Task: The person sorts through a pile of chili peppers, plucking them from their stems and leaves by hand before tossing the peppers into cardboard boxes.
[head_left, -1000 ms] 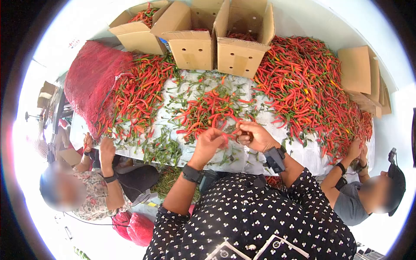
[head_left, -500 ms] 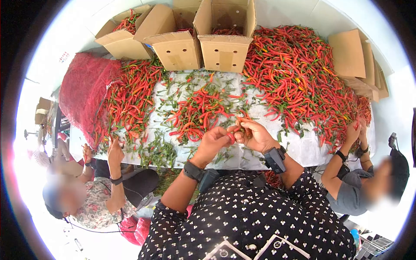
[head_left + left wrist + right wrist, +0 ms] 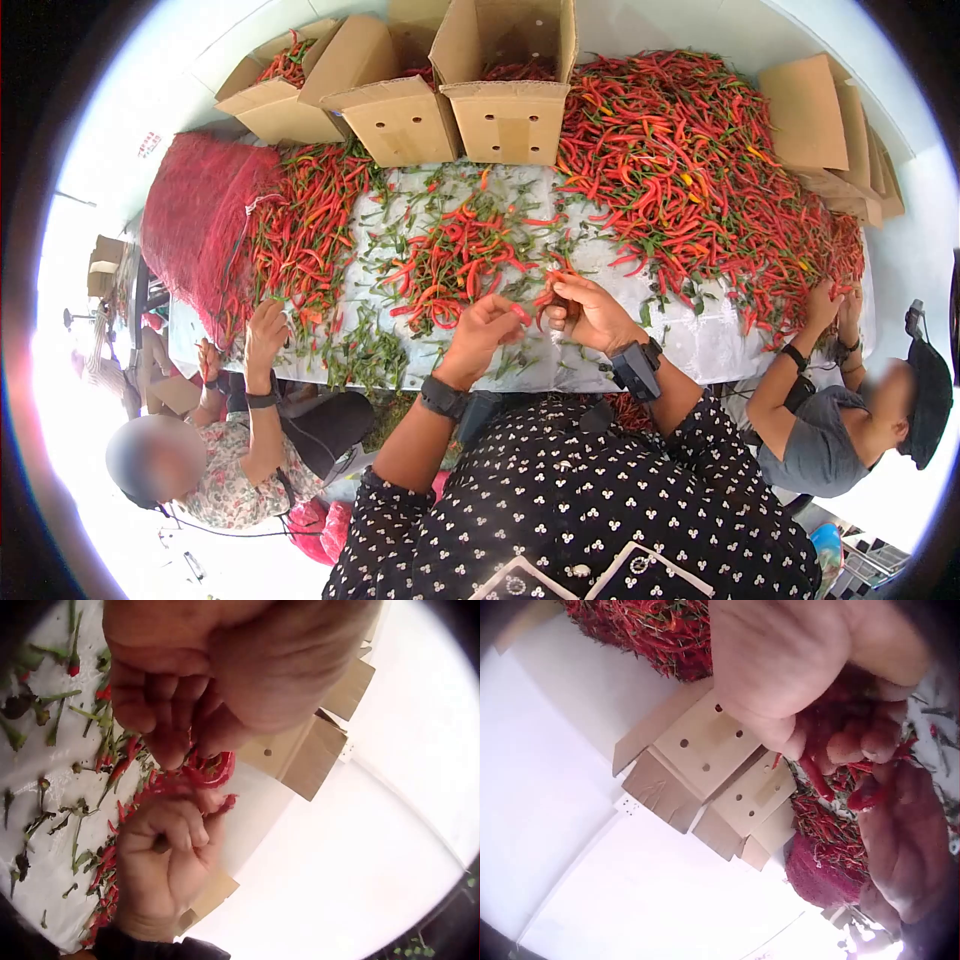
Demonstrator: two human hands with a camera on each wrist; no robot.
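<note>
Our hands have just drawn apart, separating their holds. Our left hand (image 3: 482, 337) pinches a slender red chilli (image 3: 865, 799); our right hand's (image 3: 597, 316) fingers curl round slim red chillies (image 3: 817, 780), above the white-covered surface (image 3: 690, 352).

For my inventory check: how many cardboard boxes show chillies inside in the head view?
3, side by side along the back: the left box, the middle box and the right box. More may be hidden in the cardboard at far right.
</note>
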